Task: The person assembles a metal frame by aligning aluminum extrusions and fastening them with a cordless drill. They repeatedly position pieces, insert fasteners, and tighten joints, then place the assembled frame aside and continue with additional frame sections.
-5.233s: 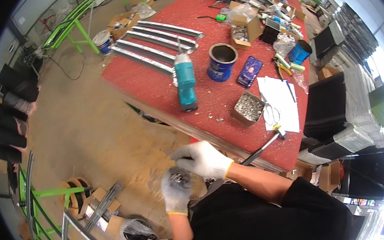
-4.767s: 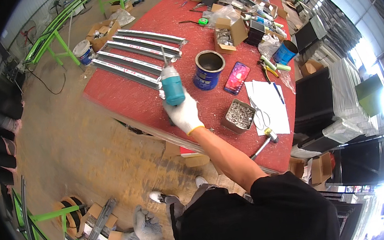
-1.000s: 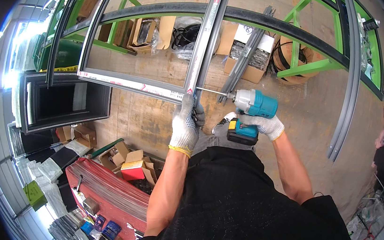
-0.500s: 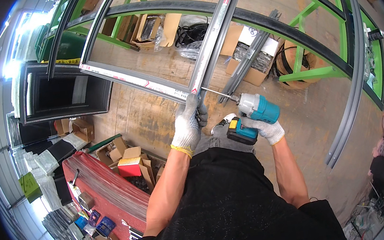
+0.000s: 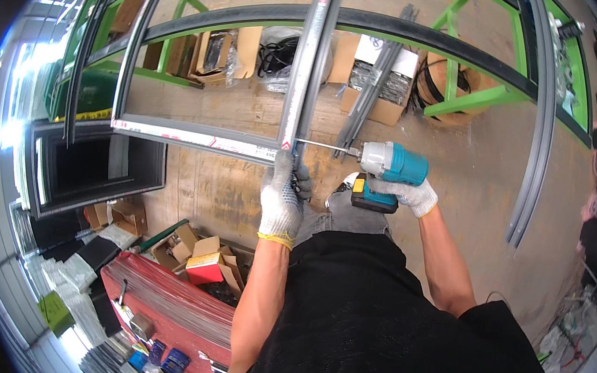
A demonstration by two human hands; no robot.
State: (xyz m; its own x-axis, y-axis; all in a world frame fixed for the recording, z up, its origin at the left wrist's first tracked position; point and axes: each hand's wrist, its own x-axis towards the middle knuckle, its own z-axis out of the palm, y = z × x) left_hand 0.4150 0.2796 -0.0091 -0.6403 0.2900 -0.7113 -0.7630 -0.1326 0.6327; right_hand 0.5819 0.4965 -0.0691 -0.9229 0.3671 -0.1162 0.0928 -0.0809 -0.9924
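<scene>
The teal cordless driver (image 5: 400, 163), which stood on the red table (image 5: 173, 304) about five seconds ago, is now in the gloved right hand (image 5: 413, 195), fingers wrapped round its handle. Its long bit (image 5: 326, 146) points left to the near corner of the grey metal frame (image 5: 193, 137), much as half a second ago; tip contact is too small to tell. The gloved left hand (image 5: 280, 202), earlier away from the frame, clasps that corner. The table now lies near left.
</scene>
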